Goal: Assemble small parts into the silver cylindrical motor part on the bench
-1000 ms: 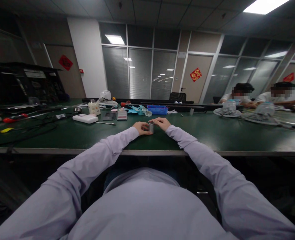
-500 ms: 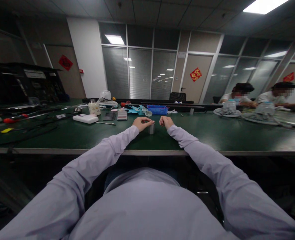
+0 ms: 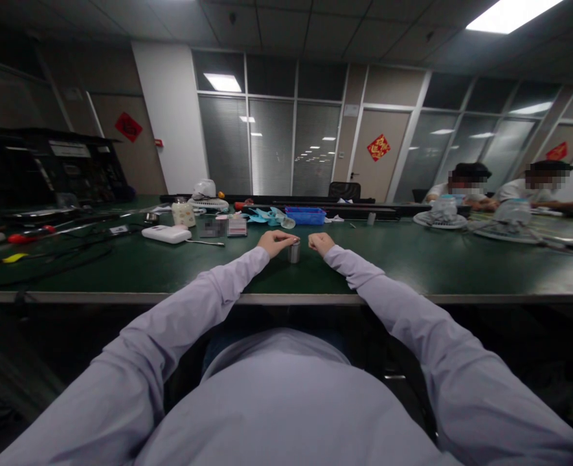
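Observation:
A small silvery metal cylinder [image 3: 294, 253] stands upright on the green tabletop in front of me. My left hand [image 3: 276, 243] is at its upper end, thumb and fingers closed around the top from the left. The fingers hide part of that top. Just right of the cylinder and apart from it, my right hand [image 3: 320, 244] hovers with its fingers curled in. Whether something small is inside those fingers is hidden.
Beyond my hands are a blue plastic basket [image 3: 305, 215], light-blue gloves [image 3: 267, 215], a white device [image 3: 166, 234] with a cable and a cream-coloured jar [image 3: 183, 212]. Another metal cylinder [image 3: 371, 219] stands farther right. Two people sit at the far right, near white fans [image 3: 440, 220].
My right hand's fingers have curled in more tightly. The left hand stays at the cylinder's top, its fingers a little lower and closer together. The whole view has shifted slightly.

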Action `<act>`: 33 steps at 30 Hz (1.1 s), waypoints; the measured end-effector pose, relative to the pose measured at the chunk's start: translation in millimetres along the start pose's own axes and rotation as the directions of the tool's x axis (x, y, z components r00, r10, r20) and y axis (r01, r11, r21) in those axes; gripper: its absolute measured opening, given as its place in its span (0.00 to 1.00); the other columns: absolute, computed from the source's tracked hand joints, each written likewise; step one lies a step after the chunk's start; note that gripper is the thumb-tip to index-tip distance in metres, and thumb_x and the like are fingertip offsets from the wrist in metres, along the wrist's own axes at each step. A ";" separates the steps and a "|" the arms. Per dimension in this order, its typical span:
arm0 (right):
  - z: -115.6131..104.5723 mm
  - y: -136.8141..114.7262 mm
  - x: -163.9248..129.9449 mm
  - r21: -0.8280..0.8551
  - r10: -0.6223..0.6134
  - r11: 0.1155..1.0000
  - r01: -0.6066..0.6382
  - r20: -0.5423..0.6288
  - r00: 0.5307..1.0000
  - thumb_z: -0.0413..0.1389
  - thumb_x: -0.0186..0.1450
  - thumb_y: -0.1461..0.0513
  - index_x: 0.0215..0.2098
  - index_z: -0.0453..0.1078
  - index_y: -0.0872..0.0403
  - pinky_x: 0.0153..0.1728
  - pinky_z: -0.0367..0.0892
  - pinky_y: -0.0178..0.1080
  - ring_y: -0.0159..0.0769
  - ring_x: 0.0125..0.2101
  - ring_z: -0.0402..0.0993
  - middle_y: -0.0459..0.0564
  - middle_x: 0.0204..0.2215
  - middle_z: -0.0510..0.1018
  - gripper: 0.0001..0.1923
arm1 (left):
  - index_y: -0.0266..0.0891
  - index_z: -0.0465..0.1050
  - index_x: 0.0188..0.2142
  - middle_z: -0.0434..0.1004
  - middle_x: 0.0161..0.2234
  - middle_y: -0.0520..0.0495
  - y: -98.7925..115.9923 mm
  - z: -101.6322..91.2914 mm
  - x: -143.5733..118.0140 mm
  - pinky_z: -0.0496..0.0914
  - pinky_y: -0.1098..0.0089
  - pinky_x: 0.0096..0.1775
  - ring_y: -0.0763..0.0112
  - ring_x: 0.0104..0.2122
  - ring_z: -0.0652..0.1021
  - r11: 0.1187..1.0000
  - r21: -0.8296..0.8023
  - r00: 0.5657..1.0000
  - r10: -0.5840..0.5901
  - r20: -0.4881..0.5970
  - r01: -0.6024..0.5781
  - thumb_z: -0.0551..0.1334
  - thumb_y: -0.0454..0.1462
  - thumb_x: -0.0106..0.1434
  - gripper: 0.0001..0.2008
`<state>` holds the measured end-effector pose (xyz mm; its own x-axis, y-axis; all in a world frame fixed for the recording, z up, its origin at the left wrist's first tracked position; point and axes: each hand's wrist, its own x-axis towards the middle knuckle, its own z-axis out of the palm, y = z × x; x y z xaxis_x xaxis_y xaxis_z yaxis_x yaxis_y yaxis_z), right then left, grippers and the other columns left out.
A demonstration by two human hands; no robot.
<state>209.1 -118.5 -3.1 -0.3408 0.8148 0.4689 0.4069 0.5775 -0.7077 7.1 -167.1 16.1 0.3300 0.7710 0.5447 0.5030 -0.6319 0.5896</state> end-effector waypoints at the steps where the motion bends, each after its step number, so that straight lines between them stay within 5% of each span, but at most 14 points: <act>1: -0.1 0.1 -0.1 -0.003 0.000 1.000 0.000 0.000 1.000 0.53 0.67 0.58 0.48 0.67 0.57 0.40 0.71 0.44 0.38 0.41 0.73 0.52 0.45 0.72 0.15 | 0.35 0.71 0.43 0.75 0.43 0.45 -0.7 0.4 1.2 0.71 0.58 0.45 0.64 0.42 0.76 1.000 0.006 1.000 -0.003 -0.014 0.003 0.59 0.41 0.64 0.12; 7: 0.4 -1.5 -1.5 -0.012 0.002 1.000 -0.002 -0.011 1.000 0.53 0.67 0.58 0.49 0.66 0.57 0.40 0.71 0.44 0.38 0.41 0.73 0.52 0.45 0.72 0.15 | 0.35 0.69 0.47 0.73 0.46 0.44 -17.0 -8.4 9.0 0.71 0.57 0.45 0.63 0.43 0.75 0.997 0.039 0.995 -0.056 -0.079 0.060 0.57 0.42 0.66 0.14; 14: 2.3 -3.5 -2.5 0.000 0.012 1.000 -0.012 0.000 1.000 0.53 0.67 0.59 0.46 0.67 0.58 0.34 0.72 0.39 0.33 0.35 0.74 0.50 0.40 0.74 0.12 | 0.35 0.71 0.43 0.74 0.42 0.46 -48.9 -23.1 -0.4 0.73 0.63 0.40 0.67 0.38 0.76 0.984 0.123 0.971 -0.149 0.189 0.127 0.59 0.40 0.65 0.11; 18: 3.2 -4.2 -0.7 0.026 0.017 1.000 -0.017 0.008 1.000 0.53 0.68 0.58 0.46 0.67 0.58 0.35 0.72 0.40 0.33 0.35 0.74 0.50 0.40 0.74 0.13 | 0.36 0.71 0.42 0.74 0.42 0.46 -53.6 -21.1 -3.4 0.73 0.63 0.40 0.67 0.38 0.76 0.980 0.162 0.959 -0.152 0.240 0.115 0.59 0.40 0.65 0.11; 22: 5.7 -9.0 -2.0 0.054 -0.006 0.999 0.003 0.038 0.999 0.52 0.68 0.58 0.47 0.66 0.58 0.36 0.72 0.41 0.34 0.37 0.74 0.51 0.41 0.74 0.13 | 0.36 0.71 0.43 0.74 0.43 0.46 -48.5 -19.3 -1.1 0.73 0.62 0.41 0.66 0.39 0.76 0.977 0.197 0.978 -0.121 0.170 0.087 0.59 0.40 0.65 0.11; 28: 12.5 -16.2 -14.1 0.044 -0.043 0.998 0.037 0.148 0.988 0.54 0.67 0.60 0.47 0.67 0.58 0.40 0.72 0.43 0.36 0.39 0.73 0.51 0.42 0.74 0.13 | 0.36 0.70 0.45 0.73 0.45 0.44 -26.0 -12.3 6.4 0.71 0.58 0.45 0.64 0.43 0.75 0.970 0.240 0.997 -0.013 -0.072 0.030 0.57 0.41 0.66 0.13; 33: 13.7 -16.7 -18.4 0.023 -0.044 0.999 0.040 0.229 0.972 0.55 0.66 0.60 0.46 0.68 0.58 0.41 0.71 0.44 0.36 0.40 0.74 0.51 0.42 0.74 0.12 | 0.36 0.72 0.41 0.75 0.42 0.45 -9.3 0.3 4.7 0.69 0.57 0.47 0.65 0.42 0.75 0.965 0.257 0.989 0.081 -0.122 -0.047 0.58 0.43 0.65 0.13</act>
<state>197.0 -143.8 -7.1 -0.5436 0.7554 0.3659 0.3732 0.6080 -0.7007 4.2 -157.6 13.0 0.2699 0.7020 0.6590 0.6754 -0.6258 0.3900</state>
